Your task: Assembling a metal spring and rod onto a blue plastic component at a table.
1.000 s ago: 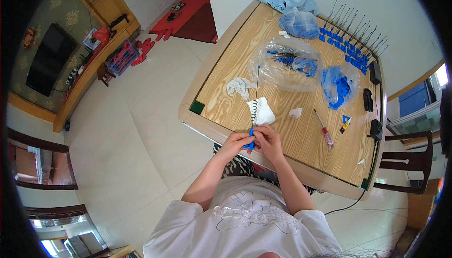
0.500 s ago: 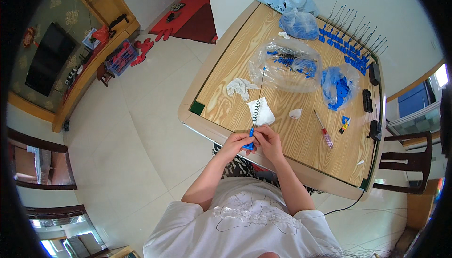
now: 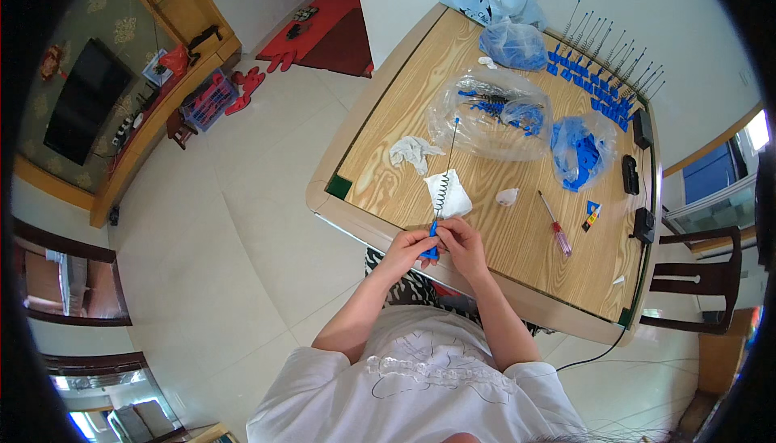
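Both hands are closed on one blue plastic piece [image 3: 434, 230] at the near edge of the table [image 3: 525, 269], the left hand [image 3: 411, 251] pinching it from one side and the right hand [image 3: 463, 242] from the other; their fingers hide part of it, so the exact contact cannot be told. Out of its top rises a dark rod with a coil [image 3: 442, 192] and a blue tip, pointing toward the far edge, perhaps so the long end has free room while the base sits close to the body. In view the coil crosses a folded white tissue [image 3: 459, 197]; whether they touch is unclear. Similar pieces [image 3: 594, 87] stand in rows along the far edge toward the far right corner, probably lined up there so that their rods stay upright and clear of the work. The open clear bag [image 3: 501, 145] and the bag of blue parts [image 3: 605, 132] seem set within reach beyond the hands. A screwdriver [image 3: 558, 231] and a small yellow-and-black tube [image 3: 592, 217] lie toward the right edge, likely for easy picking up.
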The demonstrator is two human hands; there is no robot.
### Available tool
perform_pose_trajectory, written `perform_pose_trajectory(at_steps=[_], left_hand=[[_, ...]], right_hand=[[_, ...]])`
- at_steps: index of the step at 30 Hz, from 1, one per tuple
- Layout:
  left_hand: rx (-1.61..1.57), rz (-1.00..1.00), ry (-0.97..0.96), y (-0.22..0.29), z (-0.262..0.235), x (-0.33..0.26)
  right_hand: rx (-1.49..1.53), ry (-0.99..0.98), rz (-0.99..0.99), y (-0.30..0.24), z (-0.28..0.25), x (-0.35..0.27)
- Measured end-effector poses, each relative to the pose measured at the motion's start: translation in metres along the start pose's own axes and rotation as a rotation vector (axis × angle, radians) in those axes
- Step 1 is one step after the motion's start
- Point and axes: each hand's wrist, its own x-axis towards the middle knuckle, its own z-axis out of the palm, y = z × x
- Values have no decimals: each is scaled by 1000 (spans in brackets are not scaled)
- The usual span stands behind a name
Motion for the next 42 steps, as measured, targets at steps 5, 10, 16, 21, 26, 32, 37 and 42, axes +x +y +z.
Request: perform_pose_trajectory(at_steps=[5,10,16,21,26,32,37,42], left_hand=[[171,18,166,-2,12,-2],[306,94,222,2,18,-8],[357,133,209,3,21,-9],[295,118,153,11,30,-12],[169,198,71,24,37,-16],[250,408,96,26,42,-15],[246,383,86,27,40,-17],[213,388,94,29,42,-17]], right_hand=[[-20,-7,-58,3,-5,0],[-31,-17,-104,-3,-4,-2],[54,7,-1,-22,-1,-2],[45,8,-105,-49,2,2],[29,-10,-119,-59,-1,4],[-51,-11,-184,-72,3,2],[-73,-27,-208,-78,5,-1],[-132,-52,-235,-74,3,1]])
